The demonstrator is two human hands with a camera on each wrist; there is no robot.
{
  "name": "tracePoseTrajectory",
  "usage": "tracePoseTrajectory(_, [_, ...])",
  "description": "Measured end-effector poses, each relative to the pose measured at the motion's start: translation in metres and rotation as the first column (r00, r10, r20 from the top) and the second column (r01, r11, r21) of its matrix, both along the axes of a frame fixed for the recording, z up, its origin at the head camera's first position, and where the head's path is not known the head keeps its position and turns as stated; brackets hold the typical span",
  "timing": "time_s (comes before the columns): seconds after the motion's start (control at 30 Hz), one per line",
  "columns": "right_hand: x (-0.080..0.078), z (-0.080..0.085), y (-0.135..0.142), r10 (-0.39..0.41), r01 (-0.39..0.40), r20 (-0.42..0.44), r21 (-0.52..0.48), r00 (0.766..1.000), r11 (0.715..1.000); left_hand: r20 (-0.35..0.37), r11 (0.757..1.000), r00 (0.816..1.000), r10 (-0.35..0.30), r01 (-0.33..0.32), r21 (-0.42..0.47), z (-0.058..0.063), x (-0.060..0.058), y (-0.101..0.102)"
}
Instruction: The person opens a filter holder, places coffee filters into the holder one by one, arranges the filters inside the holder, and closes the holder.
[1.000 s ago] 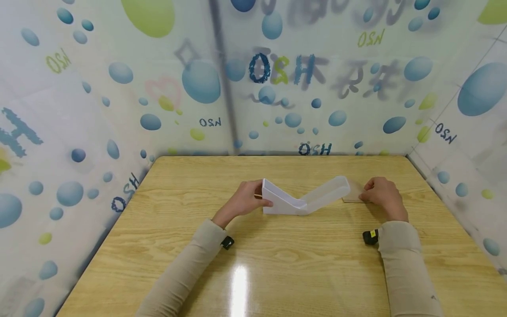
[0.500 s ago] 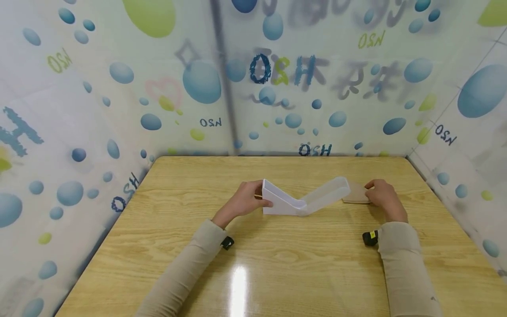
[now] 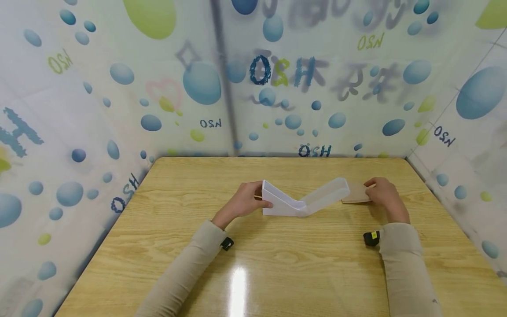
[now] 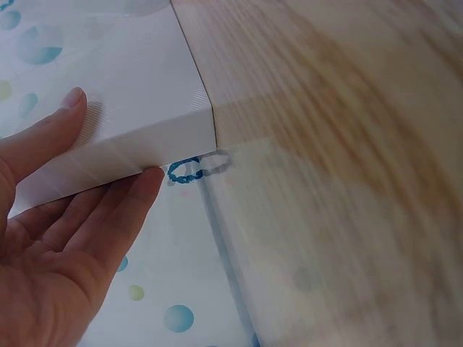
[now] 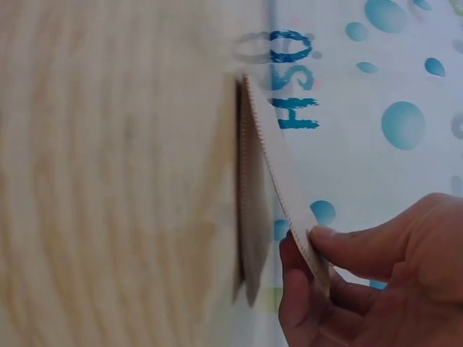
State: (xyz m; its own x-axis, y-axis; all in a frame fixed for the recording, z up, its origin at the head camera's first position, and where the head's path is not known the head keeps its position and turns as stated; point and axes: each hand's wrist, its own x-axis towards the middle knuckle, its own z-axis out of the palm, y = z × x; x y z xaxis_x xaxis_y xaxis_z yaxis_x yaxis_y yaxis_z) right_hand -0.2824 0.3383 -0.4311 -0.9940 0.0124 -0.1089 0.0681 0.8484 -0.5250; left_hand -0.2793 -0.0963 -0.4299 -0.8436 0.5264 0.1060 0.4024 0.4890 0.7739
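A white plastic box point(image 3: 282, 205) with slanted sides stands on the wooden table. From its right end a translucent lid point(image 3: 325, 196) slants up to the right, swung open. My left hand point(image 3: 246, 199) grips the box's left end, thumb on the near face and fingers at the left end; the left wrist view shows the hand point(image 4: 58, 253) close, thumb on one face and fingers under the edge. Right of the lid, my right hand point(image 3: 384, 196) pinches a thin beige sheet point(image 3: 356, 193). In the right wrist view this sheet point(image 5: 278, 173) has a finely ridged edge and tilts away from a similar layer point(image 5: 255, 231) lying below it.
The glossy wooden table point(image 3: 301, 264) ends at the back against a wall covering point(image 3: 277, 88) printed with bubbles and letters. Similar covering rises on the left and right sides. A small black camera point(image 3: 371, 238) sits on the right wrist.
My right hand has shifted slightly to the right, and more of the beige sheet shows beside it. My left hand, the white box and its lid look unchanged.
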Motion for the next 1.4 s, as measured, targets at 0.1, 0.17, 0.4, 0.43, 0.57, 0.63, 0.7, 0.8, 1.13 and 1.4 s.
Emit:
tracePoseTrajectory(0.1, [0.001,0.003,0.001,-0.003,0.003,-0.023,-0.016,1.000,1.000,0.002,1.000,1.000,0.001,-0.001,-0.004,0.000,0.000,0.000])
tracePoseTrajectory(0.17, [0.002,0.006,0.001,-0.013,0.012,-0.026,-0.053,1.000,0.999,0.000,1.000,1.000,0.002,-0.002,-0.007,-0.001,0.000,0.000])
tracePoseTrajectory(0.4, [0.009,0.023,-0.004,-0.039,0.033,-0.042,-0.134,0.998,0.990,-0.015,1.000,1.000,0.003,-0.003,-0.005,-0.003,-0.001,0.000])
tracePoseTrajectory(0.43, [0.009,0.025,-0.004,-0.044,0.037,-0.050,-0.133,0.998,0.990,-0.017,1.000,1.000,0.003,-0.004,-0.007,-0.002,-0.002,0.000])
tracePoseTrajectory(0.57, [0.011,0.032,-0.005,-0.061,0.049,-0.081,-0.140,0.995,0.989,-0.024,1.000,1.000,0.002,-0.002,-0.009,-0.002,-0.002,0.000])
tracePoseTrajectory(0.63, [0.012,0.034,-0.006,-0.071,0.057,-0.097,-0.143,0.993,0.988,-0.029,1.000,1.000,0.001,-0.001,-0.015,-0.001,-0.001,0.000])
tracePoseTrajectory(0.7, [0.013,0.037,-0.007,-0.080,0.063,-0.104,-0.158,0.991,0.986,-0.031,1.000,1.000,0.001,-0.002,-0.021,0.000,-0.001,0.000])
tracePoseTrajectory(0.8, [0.014,0.041,-0.009,-0.094,0.073,-0.115,-0.174,0.989,0.982,-0.032,1.000,0.999,0.003,-0.004,-0.025,0.000,-0.001,0.001])
tracePoseTrajectory(1.13, [0.021,0.058,-0.020,-0.145,0.104,-0.180,-0.218,0.973,0.970,-0.023,1.000,1.000,0.000,0.000,-0.016,0.001,0.000,0.001])
tracePoseTrajectory(1.4, [0.023,0.064,-0.025,-0.151,0.097,-0.227,-0.234,0.962,0.967,-0.016,1.000,1.000,0.004,-0.005,-0.022,0.002,0.001,0.000])
